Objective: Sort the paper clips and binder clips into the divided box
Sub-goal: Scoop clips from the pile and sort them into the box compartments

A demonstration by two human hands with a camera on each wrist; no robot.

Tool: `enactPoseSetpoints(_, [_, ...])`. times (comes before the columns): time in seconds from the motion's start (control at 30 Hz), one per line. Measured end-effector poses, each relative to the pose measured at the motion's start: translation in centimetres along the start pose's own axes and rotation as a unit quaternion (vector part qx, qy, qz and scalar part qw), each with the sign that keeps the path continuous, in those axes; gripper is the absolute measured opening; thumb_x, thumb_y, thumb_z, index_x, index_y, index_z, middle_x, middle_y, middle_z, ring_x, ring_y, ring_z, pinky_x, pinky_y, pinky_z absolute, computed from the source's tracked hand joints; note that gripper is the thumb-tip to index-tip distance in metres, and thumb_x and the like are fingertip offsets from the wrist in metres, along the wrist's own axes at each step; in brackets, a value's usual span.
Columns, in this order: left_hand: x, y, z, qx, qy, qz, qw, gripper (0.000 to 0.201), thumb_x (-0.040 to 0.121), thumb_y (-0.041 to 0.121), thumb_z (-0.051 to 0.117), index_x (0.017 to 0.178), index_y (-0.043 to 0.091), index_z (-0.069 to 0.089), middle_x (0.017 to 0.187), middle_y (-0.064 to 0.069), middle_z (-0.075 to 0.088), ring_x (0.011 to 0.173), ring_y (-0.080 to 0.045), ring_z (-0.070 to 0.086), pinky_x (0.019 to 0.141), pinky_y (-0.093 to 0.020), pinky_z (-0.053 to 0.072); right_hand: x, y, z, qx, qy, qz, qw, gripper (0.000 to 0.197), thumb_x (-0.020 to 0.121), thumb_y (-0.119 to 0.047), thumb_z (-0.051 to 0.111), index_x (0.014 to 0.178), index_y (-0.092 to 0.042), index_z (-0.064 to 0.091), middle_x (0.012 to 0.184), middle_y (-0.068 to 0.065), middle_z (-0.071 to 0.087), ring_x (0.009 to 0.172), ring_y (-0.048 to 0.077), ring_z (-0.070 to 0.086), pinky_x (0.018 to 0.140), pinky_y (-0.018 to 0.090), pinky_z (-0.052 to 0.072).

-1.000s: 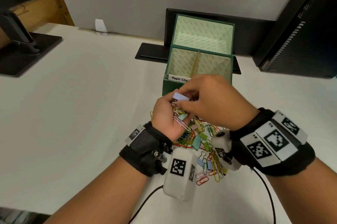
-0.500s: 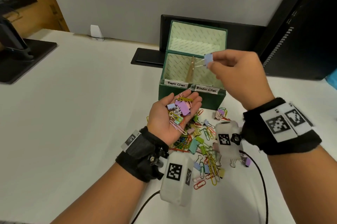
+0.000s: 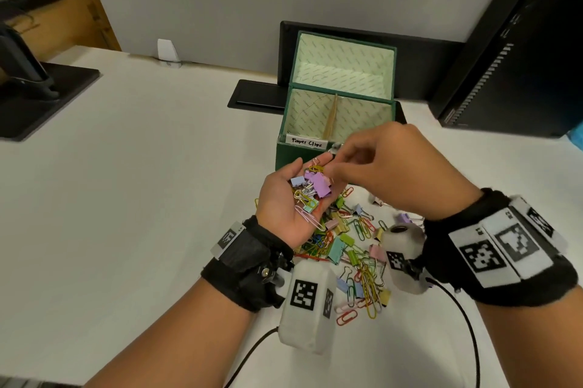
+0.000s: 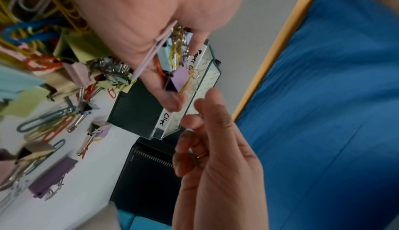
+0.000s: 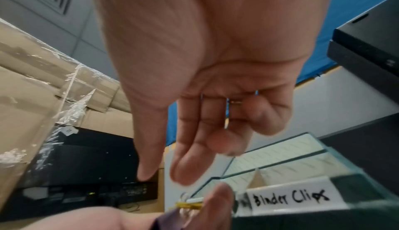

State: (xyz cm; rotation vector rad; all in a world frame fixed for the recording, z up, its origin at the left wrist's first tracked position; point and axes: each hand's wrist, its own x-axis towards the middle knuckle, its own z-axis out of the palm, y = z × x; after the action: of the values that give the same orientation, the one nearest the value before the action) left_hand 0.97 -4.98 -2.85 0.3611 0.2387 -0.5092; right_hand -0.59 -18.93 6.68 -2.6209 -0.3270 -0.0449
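Green box (image 3: 315,155): open on the desk, divider upright.
Left hand (image 3: 291,198): palm up, cupping mixed clips (image 3: 310,187).
Right hand (image 3: 388,166): empty, thumb and forefinger apart.
Advice: pinch one clip only.

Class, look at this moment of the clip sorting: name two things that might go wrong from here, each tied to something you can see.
1. The left hand holds a loose, tangled handful of clips on its upturned palm; the right hand, reaching in with nothing pinched, might lift linked clips together or knock some off.
2. A paper clip hooked to a binder clip could land in the wrong half of the divided box.
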Motion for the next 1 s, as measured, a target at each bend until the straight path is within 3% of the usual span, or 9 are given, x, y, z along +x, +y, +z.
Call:
enactPoseSetpoints(0.1, [0.0, 0.0, 0.0, 0.012, 0.007, 0.016, 1.0, 0.044, 0.102, 0.029, 0.032, 0.116, 0.0, 0.061, 0.112, -0.021, 0.067, 0.091, -0.03, 0.07, 0.08, -0.037, 0.057, -0.5, -0.3, 1.0, -0.076, -0.016, 0.024, 0.997, 0.035, 0.074, -0.062, 0.069, 0.067, -0.028, 0.074, 0.053, -0.017, 0.06, 0.05, 0.005, 0.052, 0.05, 0.025, 0.035])
enactPoseSetpoints(0.2, [0.0, -0.1, 0.0, 0.004, 0.009, 0.04, 0.999, 0.043, 0.101, 0.028, 0.032, 0.11, -0.001, 0.063, 0.108, -0.019, 0.069, 0.089, -0.029, 0.071, 0.078, -0.037, 0.057, -0.6, -0.5, 2.2, -0.113, 0.004, 0.04, 0.993, 0.042, 0.074, -0.066, 0.065, 0.066, -0.026, 0.073, 0.055, -0.006, 0.06, 0.056, 0.011, 0.054, 0.051, 0.028, 0.04])
enactPoseSetpoints(0.33, [0.0, -0.1, -0.1, -0.002, 0.006, 0.053, 0.999, 0.043, 0.101, 0.028, 0.032, 0.109, -0.001, 0.062, 0.104, -0.021, 0.069, 0.086, -0.03, 0.072, 0.075, -0.04, 0.058, -0.5, -0.5, 3.4, -0.074, 0.003, 0.055, 0.996, 0.031, 0.078, -0.051, 0.069, 0.066, -0.023, 0.071, 0.063, -0.006, 0.063, 0.062, 0.013, 0.059, 0.059, 0.031, 0.05])
enactPoseSetpoints(0.43, [0.1, -0.1, -0.1, -0.005, 0.003, 0.055, 0.998, 0.043, 0.101, 0.027, 0.032, 0.109, -0.002, 0.062, 0.102, -0.021, 0.069, 0.084, -0.03, 0.072, 0.071, -0.038, 0.06, -0.3, 0.0, 3.7, 0.028, 0.007, 0.07, 0.997, 0.019, 0.078, -0.032, 0.072, 0.064, -0.02, 0.07, 0.053, -0.011, 0.06, 0.052, 0.002, 0.054, 0.056, 0.023, 0.044])
enactPoseSetpoints(0.53, [0.1, 0.0, -0.1, 0.001, 0.004, 0.056, 0.998, 0.043, 0.101, 0.028, 0.031, 0.109, -0.001, 0.062, 0.107, -0.021, 0.068, 0.091, -0.03, 0.07, 0.081, -0.039, 0.057, -0.5, -0.2, 3.7, 0.099, 0.007, 0.059, 0.993, 0.01, 0.078, -0.021, 0.074, 0.069, -0.021, 0.072, 0.056, -0.013, 0.062, 0.052, -0.003, 0.054, 0.05, 0.011, 0.038])
enactPoseSetpoints(0.63, [0.1, 0.0, -0.2, 0.006, 0.005, 0.06, 0.998, 0.043, 0.101, 0.028, 0.031, 0.11, 0.0, 0.062, 0.108, -0.02, 0.067, 0.099, -0.03, 0.065, 0.093, -0.04, 0.05, -0.8, -0.6, 4.0, 0.108, 0.016, 0.035, 0.993, 0.006, 0.078, -0.024, 0.075, 0.072, -0.023, 0.074, 0.07, -0.01, 0.069, 0.066, 0.0, 0.061, 0.058, 0.011, 0.045])
enactPoseSetpoints(0.77, [0.2, 0.0, -0.4, -0.004, -0.005, 0.05, 0.999, 0.049, 0.101, 0.03, 0.031, 0.128, -0.004, 0.054, 0.123, -0.025, 0.061, 0.104, -0.034, 0.065, 0.091, -0.042, 0.053, -0.8, -0.8, 4.6, 0.202, 0.052, 0.027, 0.978, 0.011, 0.077, -0.017, 0.079, 0.079, -0.025, 0.07, 0.075, -0.008, 0.071, 0.069, 0.004, 0.066, 0.069, 0.023, 0.056])
enactPoseSetpoints(0.87, [-0.1, -0.2, -0.3, 0.007, -0.023, 0.04, 0.999, 0.057, 0.102, 0.031, 0.025, 0.109, -0.008, 0.066, 0.113, -0.024, 0.066, 0.098, -0.031, 0.068, 0.087, -0.036, 0.056, -0.8, -1.0, 4.7, 0.239, 0.057, 0.017, 0.969, 0.015, 0.077, -0.01, 0.079, 0.086, -0.019, 0.072, 0.078, -0.005, 0.072, 0.073, 0.01, 0.068, 0.074, 0.033, 0.059])
enactPoseSetpoints(1.0, [-0.1, -0.1, -0.3, 0.005, -0.023, 0.034, 0.999, 0.053, 0.101, 0.031, 0.028, 0.116, -0.007, 0.061, 0.118, -0.023, 0.064, 0.104, -0.03, 0.064, 0.098, -0.038, 0.048, -0.7, -1.1, 4.2, 0.267, 0.084, 0.001, 0.96, 0.015, 0.077, -0.011, 0.079, 0.087, -0.019, 0.072, 0.078, -0.004, 0.071, 0.073, 0.01, 0.068, 0.071, 0.027, 0.059])
